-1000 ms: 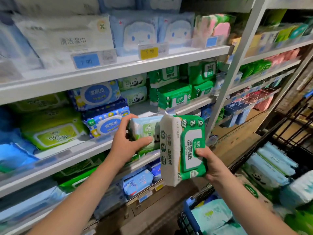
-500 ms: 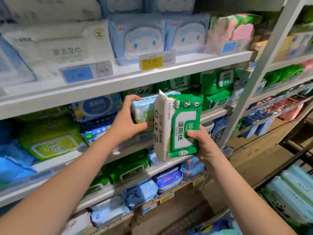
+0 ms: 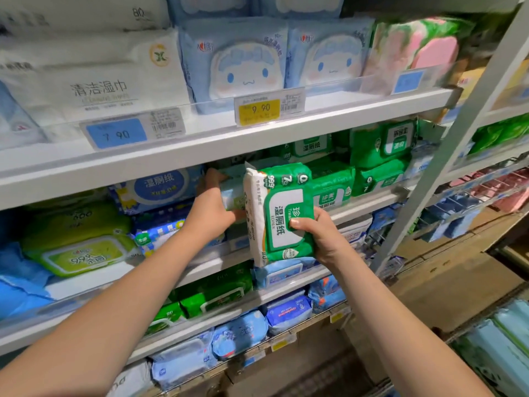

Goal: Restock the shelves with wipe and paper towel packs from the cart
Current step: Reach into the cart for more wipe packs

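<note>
Standing upright before the white metal shelf (image 3: 355, 210), a green-and-white plastic wipe pack (image 3: 282, 213) is gripped by the right hand (image 3: 320, 239); a pale blue-green soft pack (image 3: 232, 190) is clasped by the left hand (image 3: 213, 209) at the shelf's edge.

Half-hidden pale pack (image 3: 233, 196) behind green pack (image 3: 283, 213)

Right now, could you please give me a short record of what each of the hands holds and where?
left hand: grips pale green pack, at the middle shelf opening
right hand: grips green wipe pack, stood on end, in front of that shelf
neighbours: green packs stacked to the right
prices above: blue tag 7.90, yellow tag 9.90
</note>
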